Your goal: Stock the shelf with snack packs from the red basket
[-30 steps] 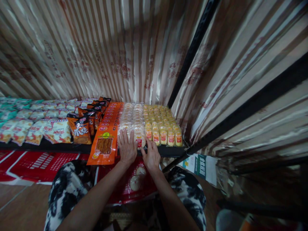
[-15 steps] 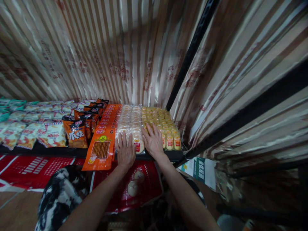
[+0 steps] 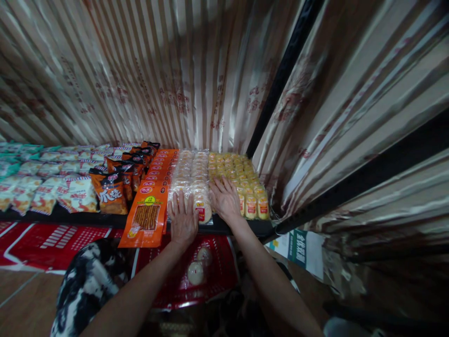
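My left hand [image 3: 183, 219] lies flat, fingers stretched, on the front of the clear-wrapped pale round cakes [image 3: 192, 173], which stand in two rows on a dark shelf. At the seam between those cakes and the yellow wrapped cakes [image 3: 250, 203] rests my right hand [image 3: 225, 200], its fingers outstretched too. Neither hand grips anything. Left of the pale cakes runs a row of overlapping orange snack packets [image 3: 147, 213], the front one hanging over the shelf edge. Under my hands, two pale round packs [image 3: 195, 273] sit on a red sheet.
Brown snack bags [image 3: 109, 192] and white snack bags [image 3: 77, 194] fill the shelf further left. A slanted black post [image 3: 277, 89] rises at the right, before a striped curtain [image 3: 168, 70]. A green-and-white printed box or bag [image 3: 300, 252] lies low at the right.
The view has shifted slightly. Both hands stay on the wrapped cakes, in nearly the same place, with no item visibly picked up or moved.
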Motion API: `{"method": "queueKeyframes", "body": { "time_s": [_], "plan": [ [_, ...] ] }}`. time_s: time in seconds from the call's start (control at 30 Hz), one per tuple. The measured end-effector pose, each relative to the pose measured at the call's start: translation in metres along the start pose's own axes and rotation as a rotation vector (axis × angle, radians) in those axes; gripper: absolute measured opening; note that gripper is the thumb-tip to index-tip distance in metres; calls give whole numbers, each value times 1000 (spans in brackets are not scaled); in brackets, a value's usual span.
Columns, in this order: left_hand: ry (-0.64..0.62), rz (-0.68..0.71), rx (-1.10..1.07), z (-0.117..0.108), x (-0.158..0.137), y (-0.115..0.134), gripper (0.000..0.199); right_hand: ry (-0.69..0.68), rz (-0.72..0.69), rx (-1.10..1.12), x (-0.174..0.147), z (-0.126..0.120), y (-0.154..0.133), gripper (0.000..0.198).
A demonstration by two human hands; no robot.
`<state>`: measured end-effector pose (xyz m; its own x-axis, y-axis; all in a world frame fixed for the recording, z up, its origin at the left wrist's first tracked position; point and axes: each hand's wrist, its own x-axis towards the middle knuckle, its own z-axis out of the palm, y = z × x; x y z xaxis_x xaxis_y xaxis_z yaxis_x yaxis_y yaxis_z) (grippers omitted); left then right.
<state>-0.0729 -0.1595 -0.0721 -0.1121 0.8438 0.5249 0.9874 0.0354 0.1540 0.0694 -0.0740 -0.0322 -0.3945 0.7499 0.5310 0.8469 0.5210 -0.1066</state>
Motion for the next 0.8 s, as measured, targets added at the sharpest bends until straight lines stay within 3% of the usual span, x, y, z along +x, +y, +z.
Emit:
{"method": "queueKeyframes", "body": {
  "time_s": [0.8],
  "plan": [
    [-53,-12,-1,2,16,-2,50,19,-12,57,-4,5,5,34]
  ]
}}
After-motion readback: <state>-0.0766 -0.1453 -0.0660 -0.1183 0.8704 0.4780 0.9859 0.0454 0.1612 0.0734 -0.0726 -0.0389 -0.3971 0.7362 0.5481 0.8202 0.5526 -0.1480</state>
